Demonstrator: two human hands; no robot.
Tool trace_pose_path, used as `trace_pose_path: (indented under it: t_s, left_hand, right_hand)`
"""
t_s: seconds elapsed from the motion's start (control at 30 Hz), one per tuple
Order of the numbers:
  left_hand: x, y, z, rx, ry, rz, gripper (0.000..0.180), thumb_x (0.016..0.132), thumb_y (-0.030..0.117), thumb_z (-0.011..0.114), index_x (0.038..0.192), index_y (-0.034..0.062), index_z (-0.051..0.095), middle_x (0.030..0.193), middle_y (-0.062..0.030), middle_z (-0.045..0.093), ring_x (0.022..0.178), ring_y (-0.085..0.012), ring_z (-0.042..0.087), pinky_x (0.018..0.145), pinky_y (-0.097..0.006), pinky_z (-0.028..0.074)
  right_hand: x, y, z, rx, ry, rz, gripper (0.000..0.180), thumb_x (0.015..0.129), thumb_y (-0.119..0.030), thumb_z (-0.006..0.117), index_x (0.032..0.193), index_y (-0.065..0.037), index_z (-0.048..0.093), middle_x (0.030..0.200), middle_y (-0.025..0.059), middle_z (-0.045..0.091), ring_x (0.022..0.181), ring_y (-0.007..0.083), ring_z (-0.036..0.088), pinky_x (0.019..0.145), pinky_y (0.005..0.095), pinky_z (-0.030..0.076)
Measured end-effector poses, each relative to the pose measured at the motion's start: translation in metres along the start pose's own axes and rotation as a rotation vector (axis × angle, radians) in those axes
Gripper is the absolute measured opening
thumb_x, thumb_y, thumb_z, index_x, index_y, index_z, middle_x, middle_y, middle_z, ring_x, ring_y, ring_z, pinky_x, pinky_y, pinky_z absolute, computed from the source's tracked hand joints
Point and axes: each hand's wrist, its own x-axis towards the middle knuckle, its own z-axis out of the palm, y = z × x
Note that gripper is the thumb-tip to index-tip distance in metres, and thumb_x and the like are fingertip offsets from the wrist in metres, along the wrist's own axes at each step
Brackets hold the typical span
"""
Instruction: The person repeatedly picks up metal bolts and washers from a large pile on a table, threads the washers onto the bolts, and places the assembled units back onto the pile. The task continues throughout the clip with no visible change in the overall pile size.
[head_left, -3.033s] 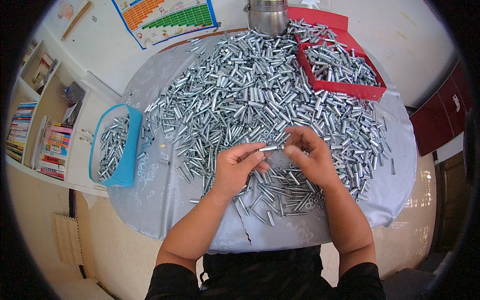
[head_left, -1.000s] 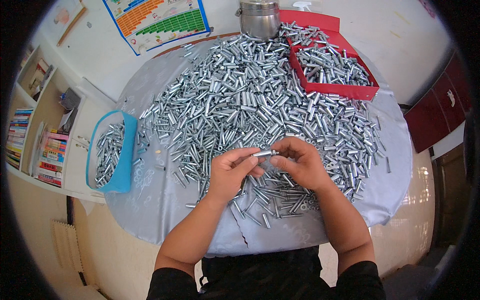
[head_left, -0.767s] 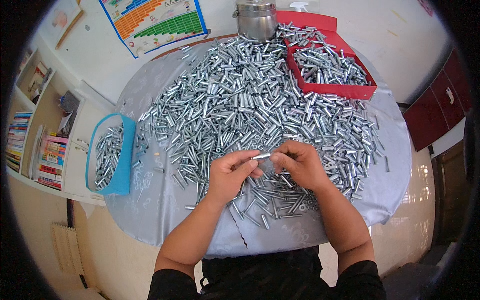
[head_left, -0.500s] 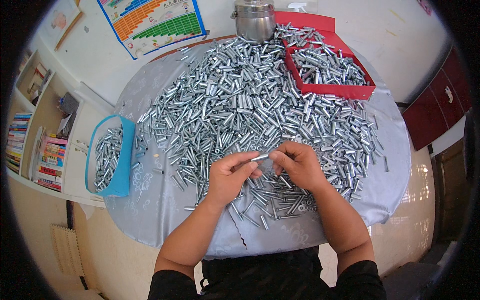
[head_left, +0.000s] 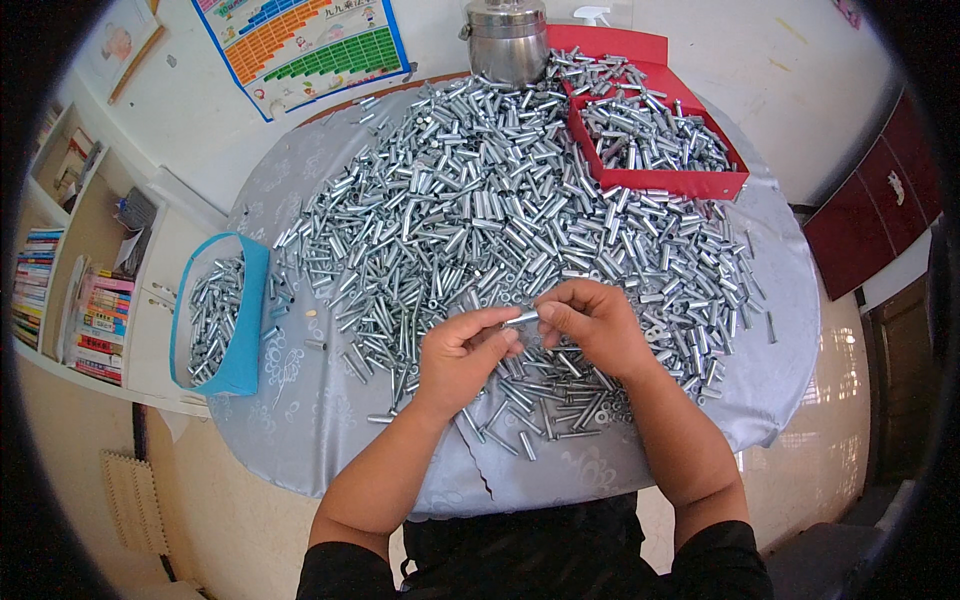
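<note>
Between my two hands is a short shiny metal sleeve (head_left: pixel 523 317), lying nearly level above the pile. My left hand (head_left: pixel 462 352) pinches its left end with thumb and forefinger. At the other end my right hand (head_left: pixel 592 325) grips with thumb and fingertips, which partly hide it. Beneath and beyond both hands spreads a large heap of silvery metal sleeves and bolts (head_left: pixel 450 200). Loose bolts (head_left: pixel 515 410) lie close under my wrists, and flat washers (head_left: pixel 655 330) show by my right hand.
A blue fabric bin (head_left: pixel 255 320) of metal parts stands at the left. At the back right is a red box (head_left: pixel 680 180) heaped with more, beside a steel pot (head_left: pixel 508 45). Everything rests on a round table with a grey cloth (head_left: pixel 350 450); a bookshelf (head_left: pixel 150 270) stands left.
My hands stay in almost the same place, holding the sleeve; the fingers have shifted slightly and less of the sleeve shows now. The view has moved a little.
</note>
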Motion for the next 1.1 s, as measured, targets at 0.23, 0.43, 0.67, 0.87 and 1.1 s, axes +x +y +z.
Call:
trace_pose_path:
  t_s: [0.23, 0.43, 0.67, 0.87, 1.1]
  left_hand:
    - [0.002, -0.003, -0.005, -0.029, 0.034, -0.095, 0.021, 0.089, 0.001, 0.063, 0.109, -0.0032, 0.066, 0.090, -0.0115, 0.070, 0.074, -0.0147, 0.068, 0.070, -0.024, 0.056]
    - [-0.001, -0.003, -0.002, 0.130, 0.032, 0.084, 0.019, 0.092, 0.005, 0.060, 0.108, -0.0034, 0.066, 0.097, -0.0120, 0.070, 0.076, -0.0139, 0.067, 0.070, -0.024, 0.055]
    - [0.005, 0.001, -0.005, 0.034, 0.314, 0.092, 0.019, 0.094, 0.007, 0.056, 0.108, -0.0027, 0.064, 0.101, -0.0106, 0.069, 0.073, -0.0129, 0.066, 0.067, -0.025, 0.054]
    - [0.005, 0.000, -0.008, -0.010, 0.339, 0.109, 0.018, 0.094, 0.007, 0.056, 0.106, -0.0022, 0.065, 0.098, -0.0103, 0.070, 0.069, -0.0124, 0.064, 0.065, -0.026, 0.054]
    - [0.006, 0.003, -0.008, 0.005, 0.389, 0.138, 0.017, 0.094, 0.007, 0.057, 0.105, -0.0022, 0.066, 0.096, -0.0106, 0.070, 0.067, -0.0119, 0.063, 0.062, -0.025, 0.052]
  right_hand:
    - [-0.001, 0.001, 0.004, -0.038, 0.013, -0.091, 0.017, 0.091, -0.011, 0.066, 0.097, 0.004, 0.066, 0.080, 0.0060, 0.067, 0.070, 0.0108, 0.063, 0.064, 0.0244, 0.051]
    - [-0.001, 0.000, 0.003, -0.053, 0.000, -0.046, 0.017, 0.091, -0.014, 0.066, 0.095, 0.003, 0.065, 0.077, 0.0043, 0.065, 0.068, 0.0100, 0.061, 0.062, 0.0240, 0.050]
    - [0.001, -0.004, -0.027, -0.130, 0.011, 0.061, 0.021, 0.094, -0.017, 0.061, 0.098, 0.003, 0.063, 0.083, 0.0073, 0.066, 0.072, 0.0132, 0.062, 0.065, 0.0265, 0.050]
    - [0.010, -0.024, -0.021, 0.373, 0.422, -0.388, 0.041, 0.102, -0.023, 0.043, 0.132, 0.004, 0.043, 0.122, 0.0211, 0.059, 0.113, 0.0280, 0.059, 0.097, 0.0379, 0.047]
    - [0.008, -0.009, -0.030, 0.163, 0.475, -0.282, 0.030, 0.101, -0.023, 0.049, 0.104, 0.004, 0.063, 0.087, 0.0126, 0.068, 0.076, 0.0194, 0.068, 0.071, 0.0304, 0.055]
